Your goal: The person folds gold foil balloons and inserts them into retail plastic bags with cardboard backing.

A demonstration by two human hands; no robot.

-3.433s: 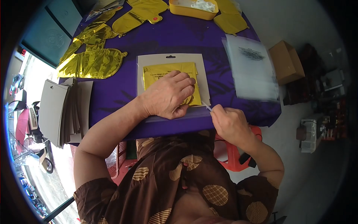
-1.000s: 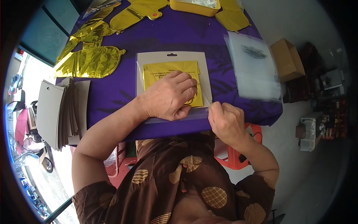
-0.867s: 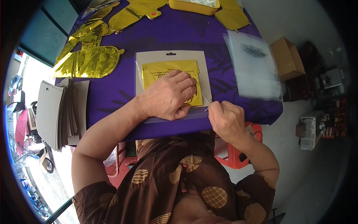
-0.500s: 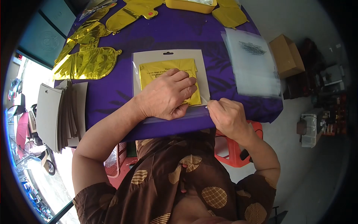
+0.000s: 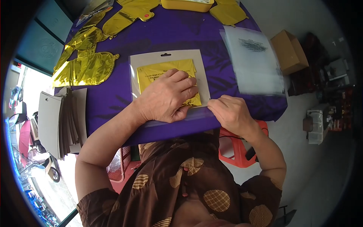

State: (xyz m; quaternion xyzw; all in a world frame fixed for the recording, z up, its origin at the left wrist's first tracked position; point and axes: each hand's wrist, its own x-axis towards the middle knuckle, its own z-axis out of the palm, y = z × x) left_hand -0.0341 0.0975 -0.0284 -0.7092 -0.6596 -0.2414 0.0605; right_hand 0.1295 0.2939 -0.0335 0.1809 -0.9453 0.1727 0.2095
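A clear plastic bag point(image 5: 137, 125) lies flat at the table's near edge. Inside it are a pale card point(image 5: 202, 72) with a hanging slot and a folded yellow foil piece point(image 5: 149, 72), with printed warning text over the yellow. My left hand point(image 5: 166, 96) presses on the bag with curled fingers, covering much of the yellow piece. At the bag's lower right corner, my right hand point(image 5: 231, 115) is closed in a pinch on its edge. The fingertips hide the pinched part.
Gold foil balloons point(image 5: 89, 68) lie at the far left, with another point(image 5: 228, 14) at the far right. A yellow tray point(image 5: 187, 5) sits at the back. Printed clear bags point(image 5: 257, 64) are piled right; grey cards point(image 5: 49, 121) stand left. A red stool point(image 5: 236, 151) is below the table.
The view has shifted slightly, moving the table items a little left. My right fingers now close over the corner where a small pale bit showed before. The left hand keeps its place on the bag.
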